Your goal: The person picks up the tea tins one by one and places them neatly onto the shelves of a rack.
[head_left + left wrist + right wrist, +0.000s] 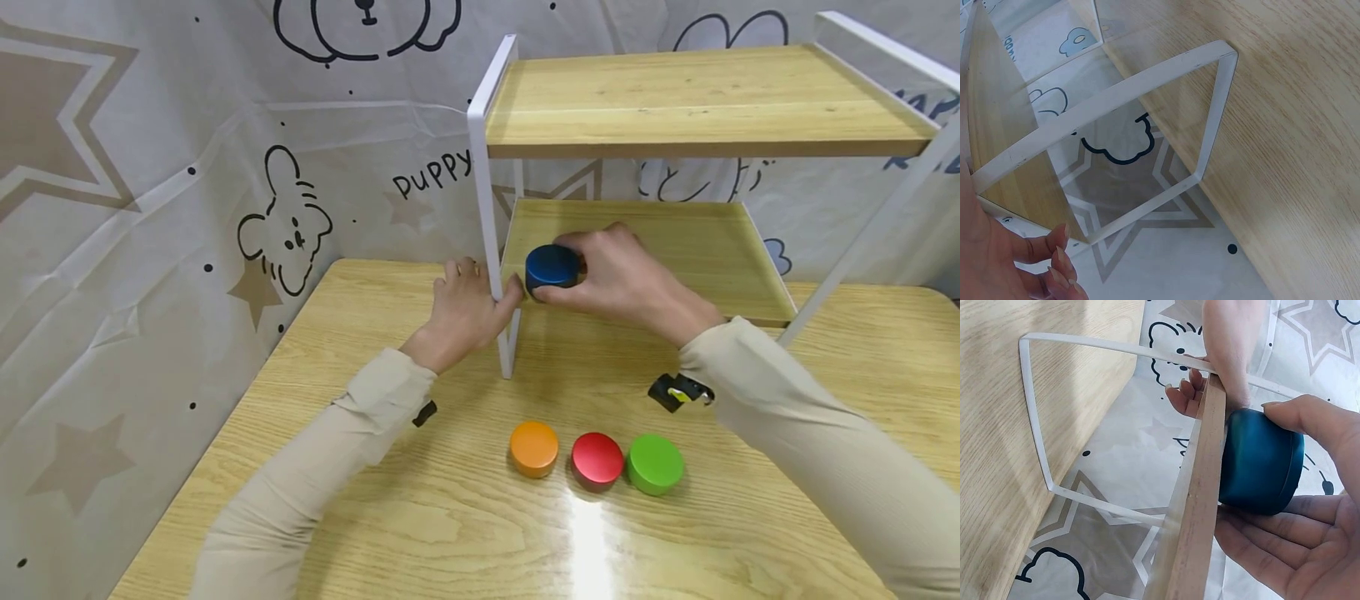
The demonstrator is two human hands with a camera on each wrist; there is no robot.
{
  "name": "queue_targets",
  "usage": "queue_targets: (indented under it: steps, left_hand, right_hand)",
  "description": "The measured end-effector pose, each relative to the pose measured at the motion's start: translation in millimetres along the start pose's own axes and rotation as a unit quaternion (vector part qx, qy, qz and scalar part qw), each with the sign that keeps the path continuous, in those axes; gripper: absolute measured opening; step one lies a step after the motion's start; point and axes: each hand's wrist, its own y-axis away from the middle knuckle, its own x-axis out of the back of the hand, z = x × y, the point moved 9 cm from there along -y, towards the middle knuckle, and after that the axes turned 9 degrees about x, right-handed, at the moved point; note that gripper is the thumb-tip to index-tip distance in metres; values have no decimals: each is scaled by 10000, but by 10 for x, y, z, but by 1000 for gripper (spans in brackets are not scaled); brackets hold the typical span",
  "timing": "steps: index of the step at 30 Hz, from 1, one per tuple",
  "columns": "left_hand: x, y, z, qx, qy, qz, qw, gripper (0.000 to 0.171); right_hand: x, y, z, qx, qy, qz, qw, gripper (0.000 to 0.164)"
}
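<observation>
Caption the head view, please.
Right hand grips round blue container at lower shelf; left hand holds white frame.

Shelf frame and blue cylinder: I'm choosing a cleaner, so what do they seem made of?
Shelf frame: probably metal with white paint, satin, judging by its thin, flat bars. Blue cylinder: metal or plastic, glossy, from its smooth sheen; which is unclear.

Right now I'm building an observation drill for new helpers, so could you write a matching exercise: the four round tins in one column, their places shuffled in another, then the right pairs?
Tins
1. Blue round tin
2. Orange round tin
3. Red round tin
4. Green round tin

Places, as the head view shows them
A. Middle of the row on the table
B. Right end of the row
C. In the right hand, at the lower shelf
D. Left end of the row

Pairs: 1-C, 2-D, 3-A, 4-B
</observation>
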Motion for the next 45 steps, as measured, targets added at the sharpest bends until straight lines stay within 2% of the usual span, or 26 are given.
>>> queue_targets:
  steps: [14,30,40,45]
  left_hand:
    - [-8,-4,12,-16,-9,-36,10000,54]
    - [23,9,7,-43,-50,152,9999,52]
    - [25,14,7,8,-21,195,9998,53]
    - [25,14,6,-21,80,191,9998,52]
  right_hand:
    - [-52,-8,39,30,-22,-35,10000,41]
    - [-61,8,31,22,-119,-63,9999,43]
    - [78,230,148,-432,-305,211,9984,60]
    - [193,386,147,-293,-203,449,9984,64]
